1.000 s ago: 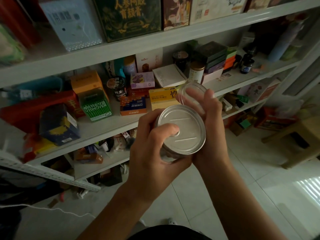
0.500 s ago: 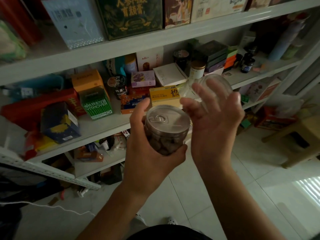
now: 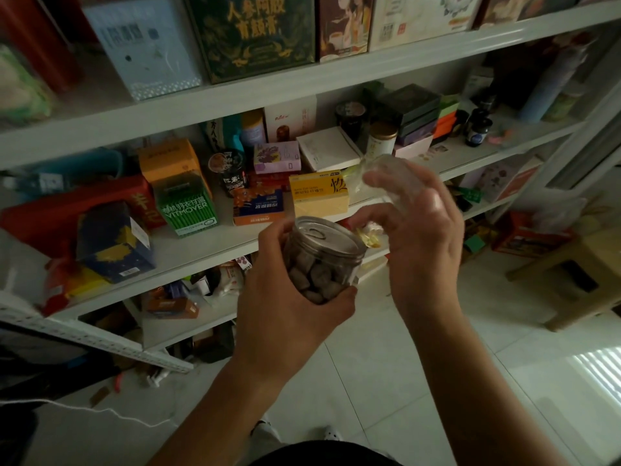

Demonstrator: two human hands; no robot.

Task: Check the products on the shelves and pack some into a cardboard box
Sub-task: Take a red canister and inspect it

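Mid-check here: our left grip (image 3: pixel 292 297) wraps the clear can (image 3: pixel 322 264), held before the shelves (image 3: pixel 336 79); our right grip (image 3: pixel 423 230) pinches its clear cap (image 3: pixel 389 173) just above. Next, we reckon, seat that cap squarely down.

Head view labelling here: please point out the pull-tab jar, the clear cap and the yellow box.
Pull-tab jar (image 3: pixel 327 237), head view, on its metal lid.
Clear cap (image 3: pixel 386 169), head view, on its transparent wall.
Yellow box (image 3: pixel 319 200), head view, on its front face.

green box (image 3: pixel 187 210) reads "vitmover".
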